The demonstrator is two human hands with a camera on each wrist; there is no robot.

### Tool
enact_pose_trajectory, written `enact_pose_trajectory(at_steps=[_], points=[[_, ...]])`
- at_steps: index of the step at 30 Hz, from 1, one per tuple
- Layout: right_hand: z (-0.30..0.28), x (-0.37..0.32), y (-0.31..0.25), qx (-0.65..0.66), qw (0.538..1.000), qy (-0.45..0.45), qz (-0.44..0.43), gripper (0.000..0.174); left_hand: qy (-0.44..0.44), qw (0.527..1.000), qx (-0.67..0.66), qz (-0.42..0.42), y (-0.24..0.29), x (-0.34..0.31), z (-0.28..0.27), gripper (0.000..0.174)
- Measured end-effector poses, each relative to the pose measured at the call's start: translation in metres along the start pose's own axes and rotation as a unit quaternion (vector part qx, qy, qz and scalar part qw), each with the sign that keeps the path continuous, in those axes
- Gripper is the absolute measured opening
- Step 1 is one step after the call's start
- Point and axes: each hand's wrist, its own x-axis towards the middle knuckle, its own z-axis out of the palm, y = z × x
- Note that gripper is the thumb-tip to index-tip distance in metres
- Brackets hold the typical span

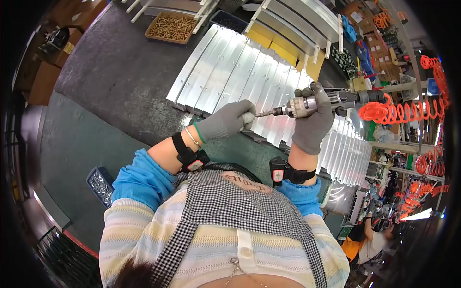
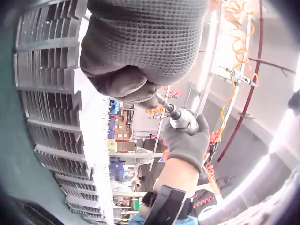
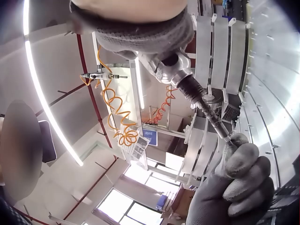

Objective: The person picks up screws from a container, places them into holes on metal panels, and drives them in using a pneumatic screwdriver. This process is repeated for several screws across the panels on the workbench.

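Observation:
The right hand, in a grey glove, grips a silver air driver held sideways above metal panels. Its bit points at the gloved left hand, whose fingers are curled, with thumb and fingertips pinched at the bit's tip. In the right wrist view the left hand meets the end of the bit; whether a small screw is between the fingertips is hidden. The left wrist view shows the left glove close up and the right hand around the driver.
A tray of brass-coloured screws stands at the back of the dark table. A blue bin of small parts is at the left. Orange coiled hoses hang at the right, and more panels stand at the back.

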Motion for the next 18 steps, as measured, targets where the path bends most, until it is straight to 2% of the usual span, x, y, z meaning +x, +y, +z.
enact_pose_trajectory(at_steps=[1,4,7,10,13,16,18], points=[[0.000,0.001,0.003,0.001,1.000,0.006,-0.007,0.034,0.005,0.999,0.033,0.008,0.001,0.001,-0.001,0.017],[0.003,0.003,0.011,-0.003,0.999,0.001,-0.035,0.033,0.006,0.997,-0.044,-0.057,0.003,0.005,-0.005,0.019],[0.000,0.003,0.021,-0.037,0.997,-0.025,-0.068,0.033,0.080,0.977,-0.142,-0.140,-0.002,0.005,-0.004,0.023],[-0.005,0.003,0.036,-0.060,0.993,-0.056,-0.080,0.034,0.088,0.954,-0.197,-0.210,-0.004,0.004,-0.010,0.027],[-0.003,-0.002,0.046,-0.070,0.991,-0.080,-0.086,0.033,0.104,0.940,-0.234,-0.225,-0.006,0.005,-0.010,0.027],[-0.003,-0.003,0.050,-0.075,0.989,-0.099,-0.086,0.032,0.128,0.910,-0.333,-0.213,-0.008,0.006,-0.007,0.025],[-0.006,-0.002,0.052,-0.085,0.989,-0.105,-0.067,0.032,0.118,0.910,-0.343,-0.199,-0.005,0.005,-0.006,0.025]])
